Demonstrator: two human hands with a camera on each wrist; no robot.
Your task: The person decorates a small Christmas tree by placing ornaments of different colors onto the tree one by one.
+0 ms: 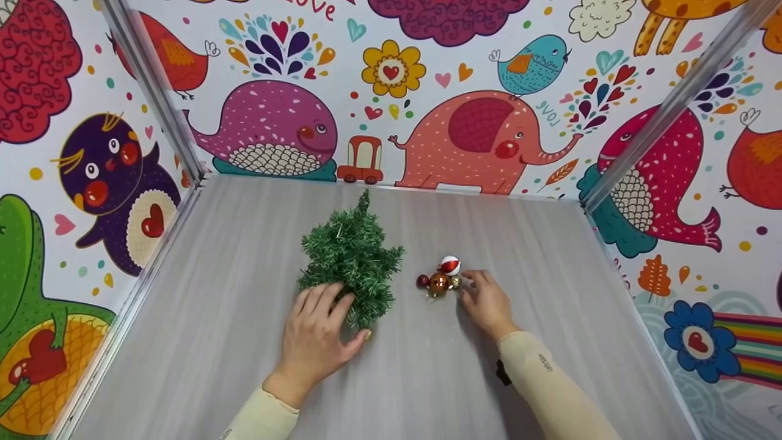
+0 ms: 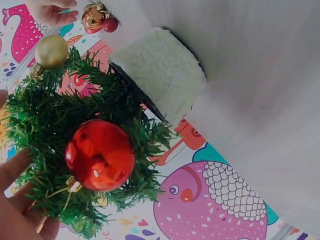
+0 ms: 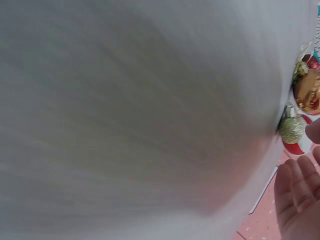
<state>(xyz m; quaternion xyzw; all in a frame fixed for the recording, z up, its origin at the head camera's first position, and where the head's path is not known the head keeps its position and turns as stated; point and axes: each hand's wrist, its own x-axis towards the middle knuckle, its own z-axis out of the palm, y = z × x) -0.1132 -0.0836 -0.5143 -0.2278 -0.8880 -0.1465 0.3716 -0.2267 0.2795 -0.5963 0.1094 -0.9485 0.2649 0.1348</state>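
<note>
Green tree [image 1: 354, 250] slightly nearer the tabletop's [image 1: 244, 244] left edge than its right, red ball [image 2: 100, 155] and gold ball [image 2: 51, 51] among the branches; left hand [image 1: 317, 330] touches near-side foliage, fingers loosely spread, thumb well apart. Ornament cluster [image 1: 439, 282] nearer the right edge; right hand [image 1: 487, 300] just beside it, fingers slightly curved, parted from thumb, holding nothing.

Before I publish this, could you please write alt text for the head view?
A person's left hand touches a small artificial Christmas tree on a grey table, while their right hand is beside a cluster of shiny ornaments. Cartoon animals decorate the surrounding walls.
</note>
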